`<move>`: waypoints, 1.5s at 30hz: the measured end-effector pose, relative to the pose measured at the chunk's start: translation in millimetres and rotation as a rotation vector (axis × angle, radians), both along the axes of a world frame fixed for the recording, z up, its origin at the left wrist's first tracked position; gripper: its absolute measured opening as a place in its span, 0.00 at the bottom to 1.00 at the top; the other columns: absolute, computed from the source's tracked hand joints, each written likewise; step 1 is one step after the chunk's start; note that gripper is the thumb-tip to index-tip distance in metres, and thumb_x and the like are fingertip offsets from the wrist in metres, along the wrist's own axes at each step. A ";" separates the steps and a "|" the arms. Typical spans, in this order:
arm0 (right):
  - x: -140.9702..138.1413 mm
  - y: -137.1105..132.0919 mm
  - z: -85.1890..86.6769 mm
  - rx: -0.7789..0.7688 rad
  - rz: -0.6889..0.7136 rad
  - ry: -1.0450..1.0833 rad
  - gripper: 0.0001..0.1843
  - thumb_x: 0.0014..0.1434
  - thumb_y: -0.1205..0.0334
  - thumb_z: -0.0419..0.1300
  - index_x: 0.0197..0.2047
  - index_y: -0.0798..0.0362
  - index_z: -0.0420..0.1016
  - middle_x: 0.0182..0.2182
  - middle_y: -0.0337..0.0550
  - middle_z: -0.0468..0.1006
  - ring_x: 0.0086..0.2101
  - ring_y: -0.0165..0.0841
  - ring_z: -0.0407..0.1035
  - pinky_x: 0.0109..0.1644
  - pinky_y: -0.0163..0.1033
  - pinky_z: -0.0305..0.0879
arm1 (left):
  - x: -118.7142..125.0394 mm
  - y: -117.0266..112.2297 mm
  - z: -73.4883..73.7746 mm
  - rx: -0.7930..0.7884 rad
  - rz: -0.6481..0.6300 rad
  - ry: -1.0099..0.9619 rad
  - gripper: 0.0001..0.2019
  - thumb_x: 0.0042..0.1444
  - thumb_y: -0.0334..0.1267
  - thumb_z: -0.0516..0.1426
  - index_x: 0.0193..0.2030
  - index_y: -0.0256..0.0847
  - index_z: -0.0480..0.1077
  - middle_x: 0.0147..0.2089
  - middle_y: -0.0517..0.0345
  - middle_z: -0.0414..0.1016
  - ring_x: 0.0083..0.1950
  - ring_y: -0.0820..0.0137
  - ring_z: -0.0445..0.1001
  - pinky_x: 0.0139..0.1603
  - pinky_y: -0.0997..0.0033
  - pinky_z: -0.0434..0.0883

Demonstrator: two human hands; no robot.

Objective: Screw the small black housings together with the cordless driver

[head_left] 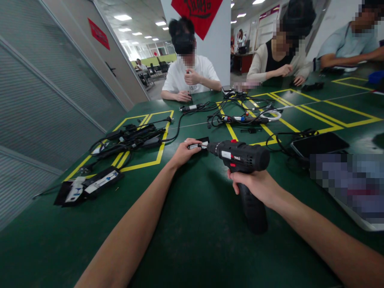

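Observation:
My right hand (258, 185) is wrapped round the grip of a black cordless drill (242, 157) with red trim, held level over the green table (192, 224). The drill's nose points left at a small black and white part (198, 145). My left hand (183, 152) pinches that part against the table, fingers closed on it. The drill's tip meets the part just right of my left fingers.
A pile of black devices with cables (132, 138) lies in a yellow-taped square at the left. Flat black cases (90, 186) sit nearer the left edge. More cables and tools (246, 118) lie ahead, a dark tablet (319, 145) at the right. Three people sit across the table.

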State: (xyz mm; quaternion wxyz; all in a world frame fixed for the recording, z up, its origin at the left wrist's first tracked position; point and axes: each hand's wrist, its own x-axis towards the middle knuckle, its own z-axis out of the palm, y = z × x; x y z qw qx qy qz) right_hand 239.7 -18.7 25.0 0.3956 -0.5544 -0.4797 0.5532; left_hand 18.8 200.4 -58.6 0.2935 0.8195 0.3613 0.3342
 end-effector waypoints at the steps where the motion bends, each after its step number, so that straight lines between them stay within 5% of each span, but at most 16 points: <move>1: 0.0 0.2 -0.4 0.003 0.002 0.001 0.04 0.52 0.64 0.58 0.31 0.54 0.72 0.17 0.36 0.71 0.22 0.31 0.66 0.31 0.38 0.60 | 0.1 0.0 -0.2 -0.001 0.000 -0.002 0.16 0.51 0.44 0.60 0.46 0.43 0.75 0.49 0.53 0.72 0.53 0.64 0.70 0.58 0.60 0.64; 45: 0.5 1.8 -2.0 0.002 -0.001 0.012 0.03 0.51 0.64 0.58 0.31 0.54 0.72 0.18 0.37 0.72 0.21 0.30 0.66 0.30 0.38 0.59 | -1.0 0.5 -0.3 -0.016 0.012 -0.004 0.15 0.51 0.44 0.60 0.46 0.44 0.75 0.50 0.53 0.71 0.54 0.62 0.69 0.61 0.58 0.63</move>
